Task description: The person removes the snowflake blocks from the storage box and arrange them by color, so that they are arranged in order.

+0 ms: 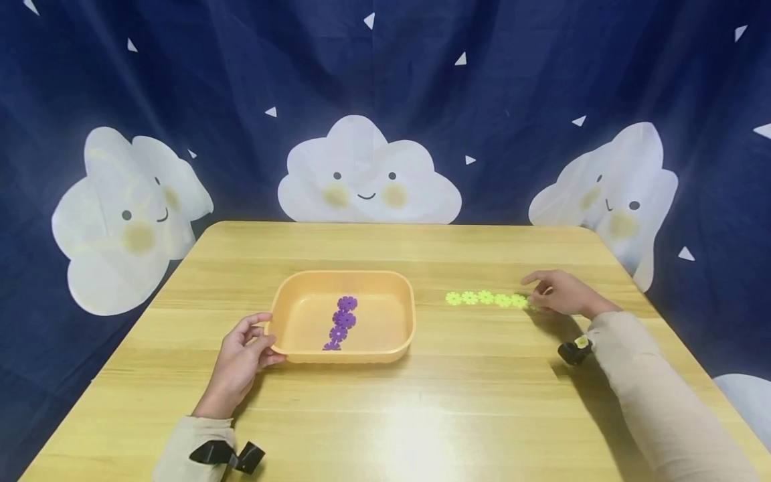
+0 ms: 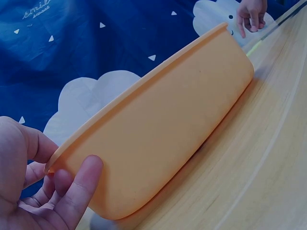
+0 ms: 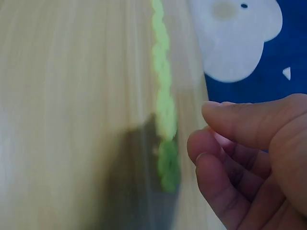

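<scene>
My left hand (image 1: 237, 359) grips the left end of an orange plastic tray (image 1: 349, 357). In the left wrist view its thumb presses the tray's outer wall (image 2: 153, 129) and other fingers curl at the rim. Inside the tray lies a chain of purple flower-shaped snap pieces (image 1: 345, 320). To the tray's right, a chain of yellow-green flower-shaped pieces (image 1: 485, 297) lies on the table in a row. My right hand (image 1: 563, 293) is over this chain's right end, its fingers loosely bent. In the right wrist view, nothing shows between its fingertips (image 3: 213, 114), and the chain (image 3: 164, 81) runs beside them.
The light wood table (image 1: 458, 402) runs back to a dark blue curtain (image 1: 421, 73) printed with white clouds and triangles. Black camera mounts (image 1: 575, 350) sit on both wrists, over beige sleeves (image 1: 656, 388).
</scene>
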Available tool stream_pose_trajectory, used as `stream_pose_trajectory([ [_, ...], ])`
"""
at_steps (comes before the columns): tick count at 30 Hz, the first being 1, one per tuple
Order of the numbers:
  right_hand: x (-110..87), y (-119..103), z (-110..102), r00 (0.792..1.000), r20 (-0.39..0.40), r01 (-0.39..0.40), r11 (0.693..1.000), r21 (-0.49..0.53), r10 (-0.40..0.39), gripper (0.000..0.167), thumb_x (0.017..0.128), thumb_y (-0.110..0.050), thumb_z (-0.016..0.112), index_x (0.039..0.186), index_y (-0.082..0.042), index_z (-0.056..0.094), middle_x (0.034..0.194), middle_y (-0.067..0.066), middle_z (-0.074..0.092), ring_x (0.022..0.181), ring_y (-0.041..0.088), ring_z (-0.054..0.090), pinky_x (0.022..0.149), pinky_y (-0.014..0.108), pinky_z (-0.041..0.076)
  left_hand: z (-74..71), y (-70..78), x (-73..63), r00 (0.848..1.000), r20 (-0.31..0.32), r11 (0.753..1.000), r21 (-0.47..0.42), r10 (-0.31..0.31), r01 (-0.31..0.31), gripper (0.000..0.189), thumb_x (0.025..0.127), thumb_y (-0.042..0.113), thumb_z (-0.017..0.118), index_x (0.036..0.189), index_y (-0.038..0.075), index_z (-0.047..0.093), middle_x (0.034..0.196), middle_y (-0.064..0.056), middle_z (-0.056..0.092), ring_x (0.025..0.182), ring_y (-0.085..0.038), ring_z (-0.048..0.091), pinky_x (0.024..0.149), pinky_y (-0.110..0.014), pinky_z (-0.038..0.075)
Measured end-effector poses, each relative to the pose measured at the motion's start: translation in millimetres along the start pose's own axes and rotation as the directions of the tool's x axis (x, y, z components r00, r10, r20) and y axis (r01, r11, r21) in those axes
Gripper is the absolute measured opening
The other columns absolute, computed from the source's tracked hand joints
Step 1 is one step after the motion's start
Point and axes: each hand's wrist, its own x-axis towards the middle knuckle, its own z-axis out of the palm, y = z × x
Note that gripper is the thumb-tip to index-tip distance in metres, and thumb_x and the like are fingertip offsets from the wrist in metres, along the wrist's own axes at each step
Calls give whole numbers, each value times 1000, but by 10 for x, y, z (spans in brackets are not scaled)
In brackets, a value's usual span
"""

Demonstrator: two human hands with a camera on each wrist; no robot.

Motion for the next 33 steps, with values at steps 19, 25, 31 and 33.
stream_pose_trajectory([
  [19, 505, -590, 250, 996, 23, 79, 967, 243, -87, 32, 98, 0, 52, 128, 11, 51, 91, 28, 60, 76, 41, 63, 70, 48, 60, 4, 1, 1, 1000, 3, 1000, -8, 2, -2, 42, 92, -12, 47, 133, -7, 39, 93, -8, 38, 63, -10, 53, 65, -31, 63],
  [25, 663, -769, 365, 997, 29, 53, 950, 306, -66, 31, 101, -2, 42, 128, 11, 51, 94, 28, 59, 83, 39, 64, 76, 49, 60, 3, 8, -3, 1000, 3, 1000, -9, 4, -4, 42, 92, -12, 47, 133, -7, 38, 93, -9, 39, 63, -10, 54, 65, -32, 63],
  [31, 788, -999, 470, 993, 95, 37, 937, 348, -75, 36, 105, -10, 38, 131, 12, 47, 98, 33, 56, 85, 42, 63, 79, 52, 59, 1, 14, -5, 1000, 2, 1000, 7, 3, -3, 42, 92, -12, 47, 133, -7, 38, 94, -8, 38, 64, -10, 53, 65, -32, 63],
  [33, 831, -1083, 496, 990, 112, 41, 930, 365, -87, 37, 105, -12, 38, 131, 11, 47, 98, 33, 55, 85, 41, 63, 79, 52, 59, 1, 17, -3, 1000, 2, 1000, 3, 4, -4, 42, 92, -12, 46, 133, -7, 38, 94, -8, 38, 64, -10, 53, 65, -31, 63],
])
